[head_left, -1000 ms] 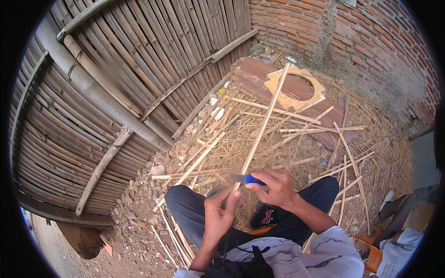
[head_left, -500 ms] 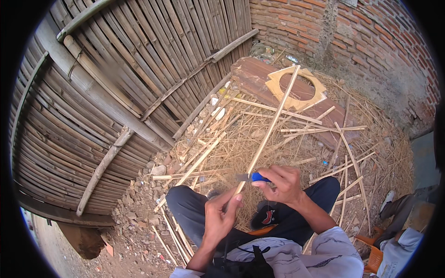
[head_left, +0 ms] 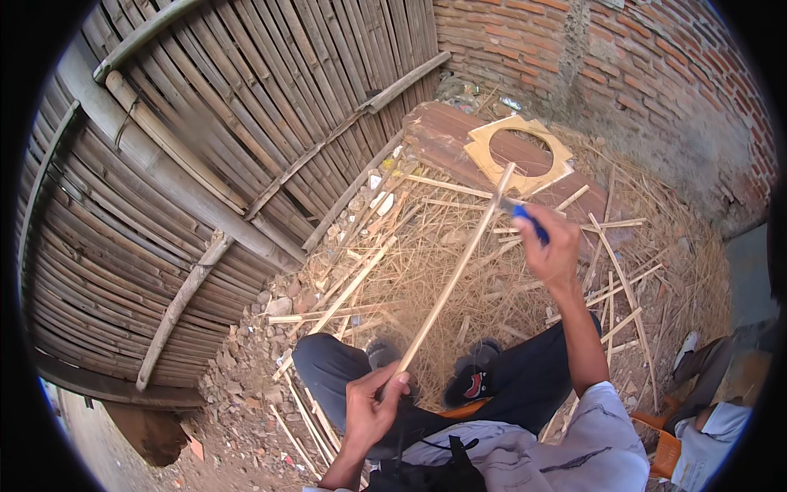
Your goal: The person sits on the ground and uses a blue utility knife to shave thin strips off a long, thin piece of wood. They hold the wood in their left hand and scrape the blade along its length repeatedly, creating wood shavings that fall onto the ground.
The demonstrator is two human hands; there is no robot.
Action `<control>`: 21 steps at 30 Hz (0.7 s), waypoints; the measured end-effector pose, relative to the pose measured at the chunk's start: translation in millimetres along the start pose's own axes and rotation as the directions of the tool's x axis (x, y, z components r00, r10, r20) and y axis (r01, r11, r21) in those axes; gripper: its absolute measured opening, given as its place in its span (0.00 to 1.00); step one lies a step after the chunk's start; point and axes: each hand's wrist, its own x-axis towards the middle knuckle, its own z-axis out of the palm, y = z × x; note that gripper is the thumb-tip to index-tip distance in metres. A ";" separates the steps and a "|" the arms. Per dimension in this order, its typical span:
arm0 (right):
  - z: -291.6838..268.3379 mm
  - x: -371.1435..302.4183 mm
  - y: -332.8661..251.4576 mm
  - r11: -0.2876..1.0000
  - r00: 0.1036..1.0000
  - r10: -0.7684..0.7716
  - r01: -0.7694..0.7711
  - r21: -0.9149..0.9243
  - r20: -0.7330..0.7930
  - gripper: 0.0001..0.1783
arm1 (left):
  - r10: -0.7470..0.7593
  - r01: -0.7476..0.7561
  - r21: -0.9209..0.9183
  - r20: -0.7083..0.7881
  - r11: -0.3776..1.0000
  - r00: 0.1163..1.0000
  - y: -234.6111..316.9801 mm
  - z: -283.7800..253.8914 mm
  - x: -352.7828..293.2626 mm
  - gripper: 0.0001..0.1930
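The left hand [head_left: 373,407] pinches the near end of 1 pale strip [head_left: 448,287], which slants forward and rightward from that grip, while the right hand [head_left: 555,252] clasps a blue-handled knife [head_left: 532,225], its blade [head_left: 507,206] at the strip's far part, and a yellowish cut-out board [head_left: 479,149] lies beyond the knife grip.

1. The left grip [head_left: 370,412] covers the near end of the pale strip [head_left: 447,303].
2. The right grip [head_left: 554,252] hides part of the blue-handled knife [head_left: 533,223]; the blade [head_left: 507,205] is too small to tell whether its edge cuts the strip or merely touches it.
3. The strip's far end masks a bit of the tan cut-out panel [head_left: 479,152].
4. Loose straw [head_left: 426,256] hides parts of the brown board [head_left: 438,131].
5. Another person [head_left: 711,443] is cut off at lower right.
6. A hazy patch blurs part of the bamboo wall [head_left: 270,107].
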 end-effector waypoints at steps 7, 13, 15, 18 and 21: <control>-24.1 12.9 37.2 0.959 0.960 0.280 -0.279 -0.056 0.021 0.20 | -0.078 0.074 -0.081 -0.042 0.994 0.996 -33.5 -15.3 -14.7 0.13; 18.9 -51.2 -55.3 0.962 0.979 0.004 -0.060 0.268 0.202 0.17 | -0.091 0.089 -0.159 -0.005 0.983 0.996 -13.2 10.8 20.9 0.12; 20.2 -60.8 -79.5 0.953 0.959 -0.050 -0.038 0.302 0.277 0.16 | -0.014 0.008 -0.185 -0.033 0.983 0.999 -10.4 22.0 29.2 0.13; 18.8 -71.5 -95.8 0.953 0.939 -0.100 -0.004 0.302 0.328 0.16 | 0.047 -0.058 -0.197 -0.058 0.979 0.997 -14.3 31.3 35.4 0.15; 17.4 -77.2 -100.0 0.952 0.941 -0.122 0.021 0.305 0.317 0.16 | 0.066 -0.080 -0.179 -0.083 0.981 0.994 -0.1 33.8 39.5 0.15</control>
